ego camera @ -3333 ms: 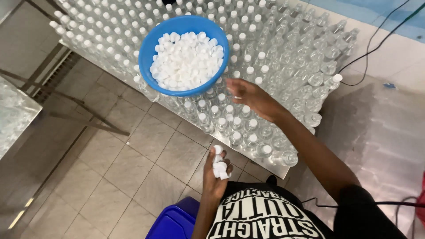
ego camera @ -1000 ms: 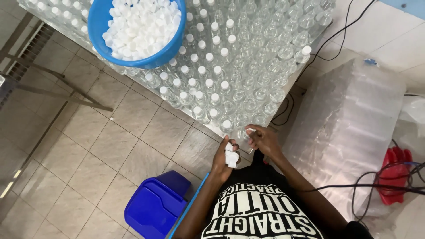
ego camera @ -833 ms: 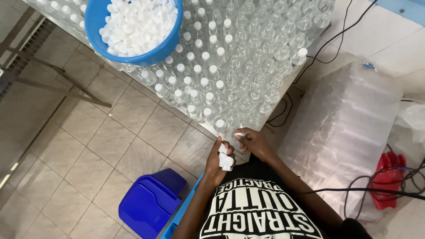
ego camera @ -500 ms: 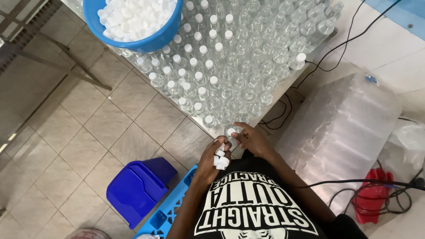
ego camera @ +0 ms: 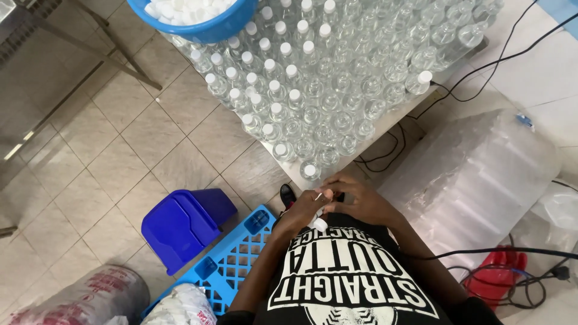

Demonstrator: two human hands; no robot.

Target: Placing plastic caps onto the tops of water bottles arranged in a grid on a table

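Observation:
My left hand (ego camera: 304, 210) is held against my chest, closed around a few white bottle caps (ego camera: 320, 224). My right hand (ego camera: 355, 198) meets it there, fingertips pinching at a cap between the two hands. Both hands sit just below the near corner of a table (ego camera: 367, 129) packed with several clear plastic bottles (ego camera: 337, 90). Those on the left side carry white caps; those on the right are uncapped. A blue bowl (ego camera: 201, 27) full of white caps rests on the bottles at the top.
A dark blue bin (ego camera: 183, 222) and a light blue plastic crate (ego camera: 232, 259) stand on the tiled floor by my feet. Wrapped packs of empty bottles (ego camera: 475, 180) lie at right. Black cables (ego camera: 481, 72) trail across the floor. A red object (ego camera: 503, 277) sits at lower right.
My right hand came back from the bottles to my chest and joined the left hand holding the caps. The view tilted downward, bringing the crate and bin into sight.

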